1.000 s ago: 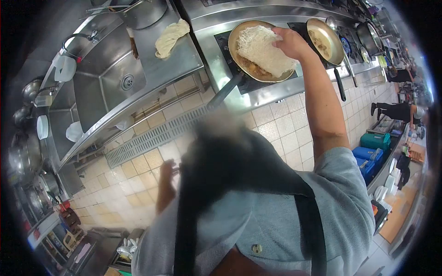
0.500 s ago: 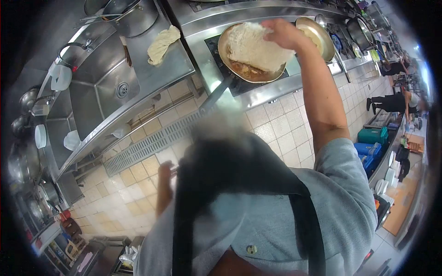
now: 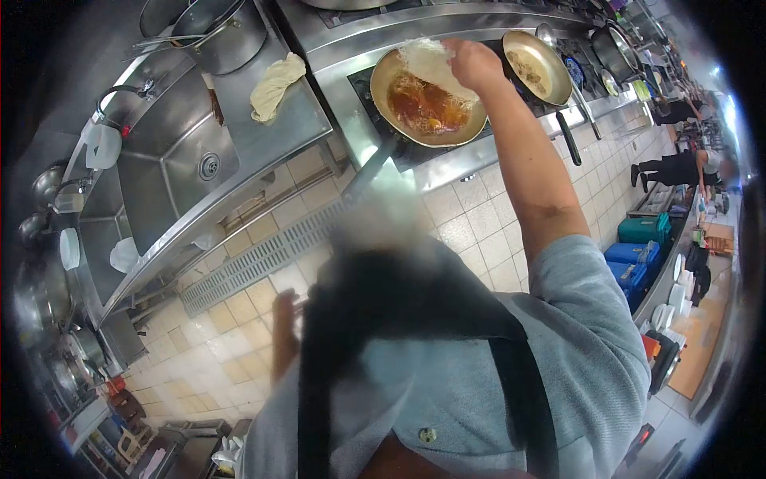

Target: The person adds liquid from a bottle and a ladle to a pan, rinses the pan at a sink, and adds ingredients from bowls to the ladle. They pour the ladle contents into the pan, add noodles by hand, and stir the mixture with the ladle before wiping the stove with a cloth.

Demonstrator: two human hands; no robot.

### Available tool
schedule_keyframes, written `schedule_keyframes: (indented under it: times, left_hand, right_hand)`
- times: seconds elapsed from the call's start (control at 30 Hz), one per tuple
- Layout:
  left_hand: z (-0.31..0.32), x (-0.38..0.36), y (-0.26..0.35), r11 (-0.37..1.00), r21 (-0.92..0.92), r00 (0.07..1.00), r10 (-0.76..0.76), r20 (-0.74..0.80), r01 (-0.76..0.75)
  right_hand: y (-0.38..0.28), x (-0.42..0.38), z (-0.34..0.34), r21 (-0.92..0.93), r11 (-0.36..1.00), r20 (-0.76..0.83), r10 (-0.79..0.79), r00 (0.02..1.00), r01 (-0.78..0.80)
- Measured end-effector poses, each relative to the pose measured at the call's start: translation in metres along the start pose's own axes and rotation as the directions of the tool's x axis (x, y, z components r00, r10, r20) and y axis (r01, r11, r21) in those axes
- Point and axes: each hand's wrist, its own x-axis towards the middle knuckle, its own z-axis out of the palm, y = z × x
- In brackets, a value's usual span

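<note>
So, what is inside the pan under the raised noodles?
The pan holds reddish-brown sauce with some pale bits. The right hand holds the noodles over its far side, so that part is hidden.

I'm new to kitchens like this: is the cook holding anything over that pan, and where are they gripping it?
The right hand grips a white sheet of noodles by its upper edge, over the pan. The left hand holds nothing visible.

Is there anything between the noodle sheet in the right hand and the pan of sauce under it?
Nothing visible. The right hand holds the white noodle sheet lifted over the far side of the pan, and the reddish sauce below lies uncovered. The second pan sits apart, to the side.
</note>
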Motion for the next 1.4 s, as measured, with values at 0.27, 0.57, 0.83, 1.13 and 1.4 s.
schedule_keyframes:
  times: [0.27, 0.57, 0.83, 1.13, 1.4]
  left_hand:
    - [-0.011, -0.005, -0.021, 0.992, -0.011, 0.979, 0.129, 0.158, -0.128]
    - [-0.024, 0.029, -0.032, 0.996, 0.093, 0.978, -0.005, 0.208, -0.014]
    - [-0.026, 0.045, -0.033, 0.999, -0.037, 0.983, -0.019, 0.185, 0.026]
    - [-0.043, 0.048, -0.06, 0.985, 0.174, 0.971, -0.022, 0.239, -0.021]
    - [-0.041, 0.044, -0.053, 0.972, 0.144, 0.962, 0.152, 0.226, -0.187]
  right_hand:
    - [-0.016, -0.017, 0.005, 0.06, 0.997, 0.059, 0.037, 0.998, -0.04]
    - [-0.003, -0.019, 0.04, 0.112, 0.994, 0.013, -0.019, 1.0, 0.017]
    - [-0.013, -0.034, 0.053, 0.164, 0.984, -0.147, -0.045, 0.988, 0.069]
    - [-0.018, -0.04, 0.029, 0.06, 0.994, 0.083, -0.093, 0.992, 0.088]
    - [-0.016, -0.052, 0.051, 0.129, 0.992, 0.08, -0.008, 0.997, -0.002]
